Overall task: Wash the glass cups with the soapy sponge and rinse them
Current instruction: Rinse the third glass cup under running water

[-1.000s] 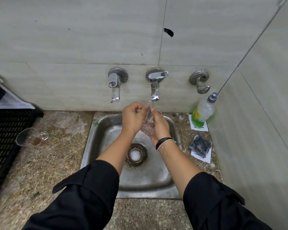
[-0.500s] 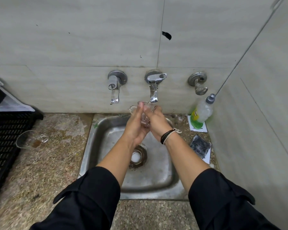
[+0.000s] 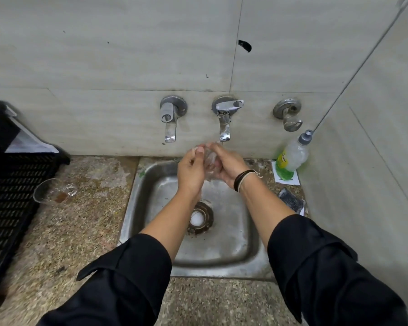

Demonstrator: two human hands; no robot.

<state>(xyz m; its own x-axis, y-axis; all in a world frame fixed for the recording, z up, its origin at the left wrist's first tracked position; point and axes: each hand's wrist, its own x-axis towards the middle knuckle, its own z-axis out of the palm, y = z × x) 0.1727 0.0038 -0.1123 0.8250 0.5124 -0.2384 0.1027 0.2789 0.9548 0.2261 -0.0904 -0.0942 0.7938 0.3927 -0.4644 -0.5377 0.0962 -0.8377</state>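
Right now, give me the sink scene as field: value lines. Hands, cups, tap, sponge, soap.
left hand: left hand holds the clear glass cup from its left side
right hand: right hand cups the same glass from the right
location: over the steel sink, just under the middle chrome tap
second cup: clear glass cup with brown dregs lies on its side on the speckled stone counter, beside the black plastic crate
sponge: dark sponge on the counter right of the sink, untouched
soap: clear bottle of green liquid in the right corner
water flow: cannot tell

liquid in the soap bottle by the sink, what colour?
Green, pooled at the base of the clear soap bottle; head view.
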